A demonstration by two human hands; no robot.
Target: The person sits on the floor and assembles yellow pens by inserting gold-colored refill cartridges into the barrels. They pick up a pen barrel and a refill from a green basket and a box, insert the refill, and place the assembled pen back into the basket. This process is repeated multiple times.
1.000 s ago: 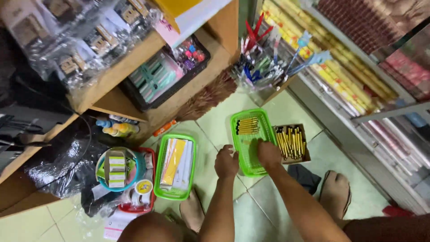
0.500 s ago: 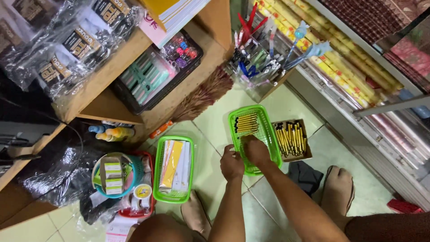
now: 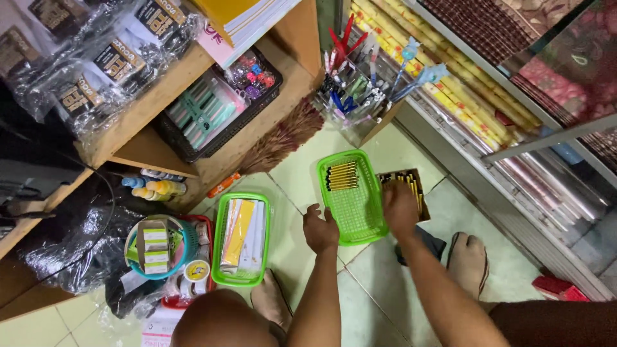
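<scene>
The green tray (image 3: 355,202) lies on the floor between our hands. Our left hand (image 3: 319,228) now grips its near edge with curled fingers. Our right hand (image 3: 400,209) has moved from the tray onto the box of yellow pencils (image 3: 406,186) just beside it; its fingers are hidden, so we cannot tell their grip.

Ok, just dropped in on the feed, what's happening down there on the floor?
A person crouches on a tiled floor among stationery shelves. The left hand rests at the near left edge of a green mesh tray that holds a small bundle of yellow pencils at its far end. The right hand reaches into a brown box of pencils beside the tray; its grip is hidden. A second green tray with flat packets sits further left.
</scene>
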